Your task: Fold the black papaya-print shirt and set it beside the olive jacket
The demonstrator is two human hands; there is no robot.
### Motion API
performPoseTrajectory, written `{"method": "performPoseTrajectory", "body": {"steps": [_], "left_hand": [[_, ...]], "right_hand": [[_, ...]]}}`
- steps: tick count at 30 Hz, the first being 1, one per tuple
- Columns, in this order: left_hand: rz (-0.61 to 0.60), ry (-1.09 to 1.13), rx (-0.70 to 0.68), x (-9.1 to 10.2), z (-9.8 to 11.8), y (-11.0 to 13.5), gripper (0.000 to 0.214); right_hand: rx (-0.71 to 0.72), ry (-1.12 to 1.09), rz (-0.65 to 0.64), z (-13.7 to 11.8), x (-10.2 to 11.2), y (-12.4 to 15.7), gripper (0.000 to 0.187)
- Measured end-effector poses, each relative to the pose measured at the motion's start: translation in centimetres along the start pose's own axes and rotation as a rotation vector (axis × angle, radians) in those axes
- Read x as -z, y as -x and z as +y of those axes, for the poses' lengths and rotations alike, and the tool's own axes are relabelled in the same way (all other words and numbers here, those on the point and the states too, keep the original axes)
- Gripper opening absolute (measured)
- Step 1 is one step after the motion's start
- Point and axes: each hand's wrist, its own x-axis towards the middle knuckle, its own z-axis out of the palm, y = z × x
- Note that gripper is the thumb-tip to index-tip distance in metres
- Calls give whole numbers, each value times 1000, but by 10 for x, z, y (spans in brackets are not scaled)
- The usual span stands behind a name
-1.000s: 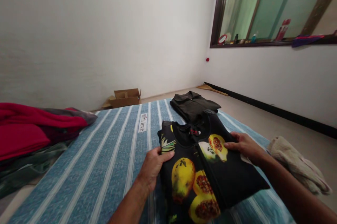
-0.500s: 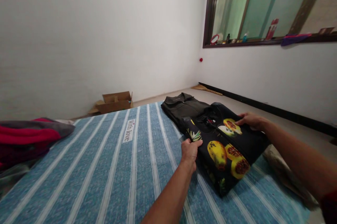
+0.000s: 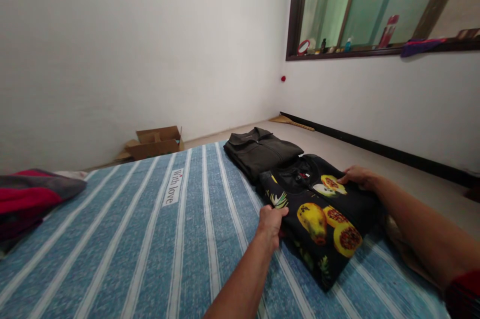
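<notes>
A folded black jacket with yellow papaya prints point(image 3: 322, 199) lies at the right of the bed, its collar facing away from me. My left hand point(image 3: 272, 221) grips its left edge, thumb on top and fingers underneath. On the far right side, my right hand point(image 3: 358, 176) holds the opposite edge in the same way, its fingers partly hidden. Just beyond, a folded dark grey-brown collared jacket point(image 3: 260, 151) rests flat, and the printed one meets its near edge.
Blue striped bedding point(image 3: 195, 239) spreads under everything. Red and grey clothing point(image 3: 33, 196) is heaped at the left edge. Beige cloth point(image 3: 407, 251) lies under my right forearm. A cardboard box point(image 3: 155, 145) and a broom point(image 3: 292, 122) are on the floor beyond.
The printed jacket has come slightly nearer and lower, uncovering more of the dark jacket behind it. Both hands keep hold. The view has shifted a little.
</notes>
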Motion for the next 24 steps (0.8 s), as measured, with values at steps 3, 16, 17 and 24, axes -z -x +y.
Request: {"method": "performPoseTrajectory", "body": {"steps": [3, 16, 17, 24], "left_hand": [[-13, 34, 8, 1, -2, 1, 15], [-31, -14, 47, 3, -6, 4, 13], [-31, -42, 40, 4, -5, 5, 14], [-14, -228, -13, 6, -1, 10, 20]], "right_hand": [[2, 46, 17, 0, 0, -1, 24], [3, 222, 103, 0, -4, -8, 27], [13, 244, 107, 1, -4, -8, 26], [123, 439, 155, 8, -8, -11, 29]]}}
